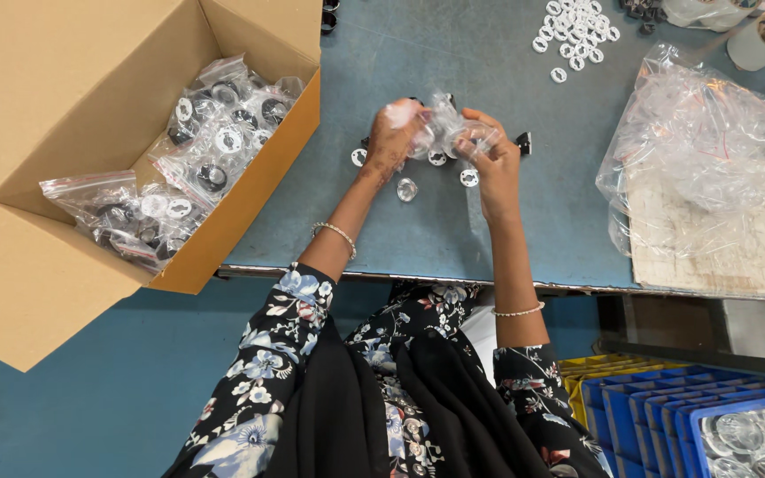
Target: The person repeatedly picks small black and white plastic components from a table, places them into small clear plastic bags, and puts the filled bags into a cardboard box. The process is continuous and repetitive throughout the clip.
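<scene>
My left hand (391, 142) and my right hand (491, 158) hold a small clear plastic bag (443, 124) between them, just above the blue-grey table (533, 221). The bag is crumpled and holds small parts that I cannot make out. Under and around my hands lie loose small parts: white rings (469, 178), a clear round lens (407, 188) and a black piece (524, 142).
An open cardboard box (64, 106) at the left holds several filled clear bags (197, 142). A heap of white rings (577, 31) lies at the back. Crumpled clear plastic (701, 133) covers a board at the right. Blue trays (666, 425) with clear lenses stand at lower right.
</scene>
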